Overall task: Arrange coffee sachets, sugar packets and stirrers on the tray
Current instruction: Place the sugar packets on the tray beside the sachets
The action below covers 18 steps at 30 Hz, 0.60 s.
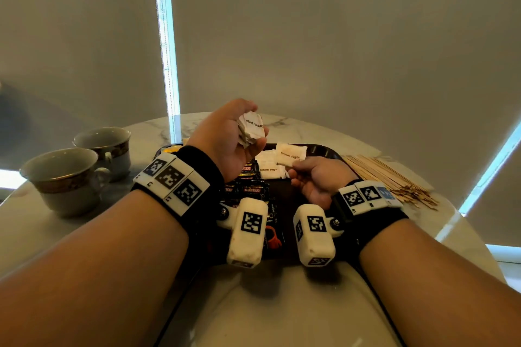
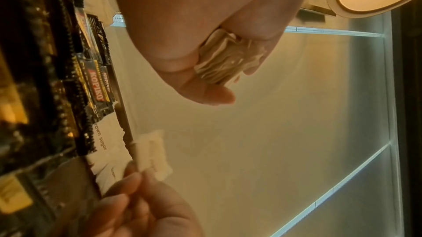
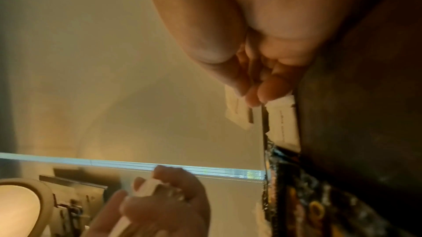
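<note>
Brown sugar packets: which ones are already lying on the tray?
Only the flat brown sugar packets beside the Kopiko sachets on the tray. The right hand pinches one packet above them; the left hand grips a crumpled bunch.

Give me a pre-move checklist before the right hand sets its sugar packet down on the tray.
1. Right hand pinches one brown sugar packet: ok.
2. Left hand grips the spare packets, clear of the drop spot: ok.
3. Bare tray floor beside the laid packets: ok.
4. Coffee sachets already on tray: ok.
5. Stirrers on tray: not ok, beside it on the table.
6. Count of packets in left hand: cannot tell.
</note>
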Each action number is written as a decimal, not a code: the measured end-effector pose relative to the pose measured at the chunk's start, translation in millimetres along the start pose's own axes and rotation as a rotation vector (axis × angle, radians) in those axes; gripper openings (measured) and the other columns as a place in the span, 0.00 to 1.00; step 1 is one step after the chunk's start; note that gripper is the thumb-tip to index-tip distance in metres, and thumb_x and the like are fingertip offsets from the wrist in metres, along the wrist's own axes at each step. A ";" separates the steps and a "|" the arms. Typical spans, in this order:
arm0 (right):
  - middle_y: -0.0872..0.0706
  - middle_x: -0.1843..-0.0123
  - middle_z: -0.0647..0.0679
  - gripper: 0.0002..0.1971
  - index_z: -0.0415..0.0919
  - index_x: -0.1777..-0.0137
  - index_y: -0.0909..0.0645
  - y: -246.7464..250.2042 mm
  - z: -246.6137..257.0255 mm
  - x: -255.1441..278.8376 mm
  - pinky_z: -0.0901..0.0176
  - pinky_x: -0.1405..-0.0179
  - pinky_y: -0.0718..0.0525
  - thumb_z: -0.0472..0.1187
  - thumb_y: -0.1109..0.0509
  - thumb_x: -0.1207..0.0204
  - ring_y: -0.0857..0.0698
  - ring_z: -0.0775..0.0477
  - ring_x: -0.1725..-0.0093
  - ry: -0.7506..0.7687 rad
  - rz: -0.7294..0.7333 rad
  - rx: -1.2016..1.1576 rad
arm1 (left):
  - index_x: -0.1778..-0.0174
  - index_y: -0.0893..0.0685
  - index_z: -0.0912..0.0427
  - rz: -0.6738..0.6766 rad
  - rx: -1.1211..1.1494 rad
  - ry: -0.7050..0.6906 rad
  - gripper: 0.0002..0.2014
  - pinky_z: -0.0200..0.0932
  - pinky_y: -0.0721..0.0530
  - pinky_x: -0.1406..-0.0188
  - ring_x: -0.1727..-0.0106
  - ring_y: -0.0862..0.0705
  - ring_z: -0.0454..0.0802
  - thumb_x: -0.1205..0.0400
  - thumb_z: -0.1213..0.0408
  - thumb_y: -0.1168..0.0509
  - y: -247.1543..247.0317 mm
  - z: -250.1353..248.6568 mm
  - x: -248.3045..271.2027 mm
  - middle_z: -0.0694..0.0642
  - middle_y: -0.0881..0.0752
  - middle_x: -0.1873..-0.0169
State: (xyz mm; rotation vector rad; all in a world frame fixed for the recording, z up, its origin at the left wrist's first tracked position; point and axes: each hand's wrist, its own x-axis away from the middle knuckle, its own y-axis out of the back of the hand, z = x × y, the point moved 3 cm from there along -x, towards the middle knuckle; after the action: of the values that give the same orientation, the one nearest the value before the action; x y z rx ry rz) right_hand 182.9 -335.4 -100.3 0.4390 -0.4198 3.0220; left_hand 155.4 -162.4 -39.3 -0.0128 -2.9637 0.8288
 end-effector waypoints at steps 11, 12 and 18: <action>0.13 0.57 0.40 0.17 0.30 0.28 0.24 -5.7 -2.9 3.8 0.68 0.77 0.16 0.27 0.45 0.12 0.15 0.53 0.70 -0.094 0.051 0.218 | 0.48 0.16 0.61 0.015 0.013 0.001 0.08 0.39 0.16 0.71 0.54 0.15 0.56 0.15 0.59 0.31 3.2 -5.0 0.1 0.64 0.16 0.54; 0.13 0.56 0.40 0.17 0.30 0.27 0.24 -6.8 -2.9 4.3 0.68 0.77 0.17 0.27 0.47 0.12 0.15 0.53 0.69 -0.096 0.061 0.239 | 0.47 0.16 0.61 0.016 0.010 0.002 0.08 0.39 0.16 0.71 0.54 0.15 0.56 0.15 0.59 0.32 3.3 -5.1 0.2 0.65 0.16 0.53; 0.14 0.53 0.37 0.17 0.30 0.26 0.27 -7.5 -2.3 5.3 0.67 0.77 0.16 0.28 0.45 0.11 0.16 0.50 0.62 -0.082 0.075 0.244 | 0.48 0.16 0.60 0.014 0.005 0.004 0.07 0.39 0.15 0.72 0.54 0.14 0.56 0.15 0.60 0.32 1.9 -3.7 0.1 0.65 0.16 0.52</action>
State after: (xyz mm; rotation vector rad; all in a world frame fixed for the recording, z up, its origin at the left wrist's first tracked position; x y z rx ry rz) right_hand 178.0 -327.4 -99.0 0.5762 -0.0718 3.1494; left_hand 155.5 -158.9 -37.1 -0.0348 -2.9612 0.8362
